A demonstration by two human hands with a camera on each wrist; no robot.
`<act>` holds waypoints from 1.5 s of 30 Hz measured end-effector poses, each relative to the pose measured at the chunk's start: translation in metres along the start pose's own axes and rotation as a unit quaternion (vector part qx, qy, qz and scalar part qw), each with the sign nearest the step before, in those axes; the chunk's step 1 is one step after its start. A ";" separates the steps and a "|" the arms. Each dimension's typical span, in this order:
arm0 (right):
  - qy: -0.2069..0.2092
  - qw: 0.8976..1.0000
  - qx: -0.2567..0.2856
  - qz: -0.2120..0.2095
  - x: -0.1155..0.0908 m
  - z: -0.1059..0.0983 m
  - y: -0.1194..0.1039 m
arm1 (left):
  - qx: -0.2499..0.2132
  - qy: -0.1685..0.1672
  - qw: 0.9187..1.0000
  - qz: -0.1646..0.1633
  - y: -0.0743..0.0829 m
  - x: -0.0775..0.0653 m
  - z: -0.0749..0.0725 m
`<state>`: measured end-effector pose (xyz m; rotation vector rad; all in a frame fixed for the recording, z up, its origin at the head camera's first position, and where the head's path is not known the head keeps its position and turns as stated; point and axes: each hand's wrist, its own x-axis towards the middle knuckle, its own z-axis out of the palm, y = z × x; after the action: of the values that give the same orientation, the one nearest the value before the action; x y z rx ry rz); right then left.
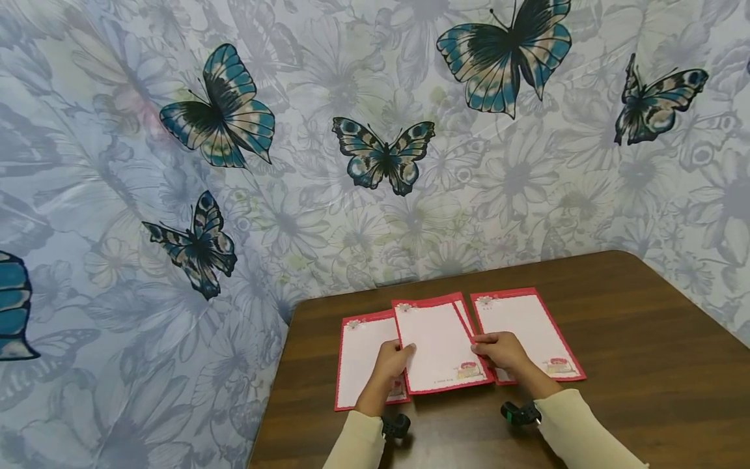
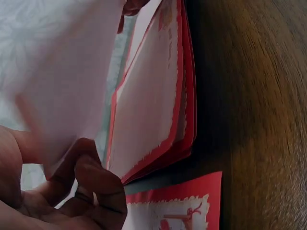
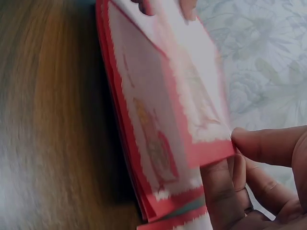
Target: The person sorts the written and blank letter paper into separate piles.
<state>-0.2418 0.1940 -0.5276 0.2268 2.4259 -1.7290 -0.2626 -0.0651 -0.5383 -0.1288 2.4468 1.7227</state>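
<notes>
Between both hands is a white sheet of paper with a red border (image 1: 439, 345), raised over a stack of matching sheets. My left hand (image 1: 389, 365) pinches its left edge, thumb on top; the left wrist view shows the fingers curled beneath the sheet (image 2: 67, 72). The right edge is pinched by my right hand (image 1: 506, 355); in the right wrist view the thumb lies on the red corner, fingers below. The stack (image 2: 148, 96) appears several sheets thick. Matching sheets lie on either side, one at left (image 1: 360, 358) and one at right (image 1: 515, 326).
Everything lies on a brown wooden table (image 1: 633, 339) with a rounded far corner. Behind it rises a wall covering (image 1: 328, 215) printed with flowers and butterflies. Each wrist wears a black band (image 1: 520, 413) below a cream sleeve.
</notes>
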 end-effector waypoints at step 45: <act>-0.020 0.989 -0.121 -0.083 0.006 0.152 -0.033 | 0.086 0.193 0.977 -0.024 -0.060 0.003 -0.138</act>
<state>-0.2490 0.0399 -0.5479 -0.0401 2.6600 -1.4612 -0.2663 -0.2153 -0.5488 -0.5440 2.8212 1.5780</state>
